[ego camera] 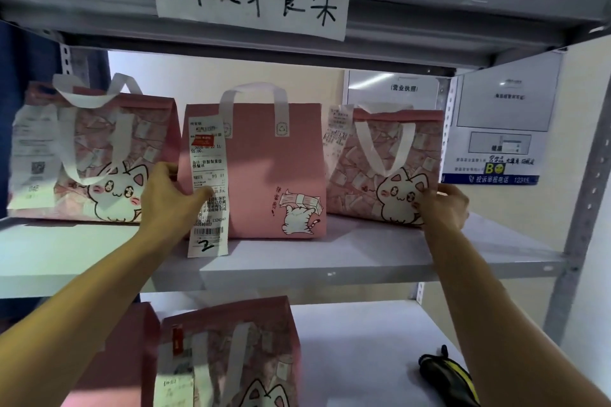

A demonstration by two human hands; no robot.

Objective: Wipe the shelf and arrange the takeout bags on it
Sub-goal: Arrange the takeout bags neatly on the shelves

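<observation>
Pink, soft-sided fabric makes up all the takeout bags here, and three of them stand in a row on the middle shelf [363, 261] of a grey metal rack. The left bag [96, 155] stands at the far left, its white loop handles flopped over and a long receipt hanging down its face. Next comes the left hand [172, 192], which holds the left edge of the middle bag [261, 172], thumb laid across the receipt [208, 182] on its front and fingers curled around the side. The middle bag stands upright with its handles raised. The right bag [386, 165] touches it, and the right hand [444, 206] grips that bag's lower right corner, fingers wrapped behind where I cannot see them. These bags look light and pliable, likely to buckle or tip if pushed high up, so low side grips near the base, or the handles, seem the safest holds; the loose receipts could tear or snag. On the lower shelf [357, 340] nearer the camera stands another pink bag [231, 357], and to its right lies a black and yellow object [449, 377] that I cannot identify.
</observation>
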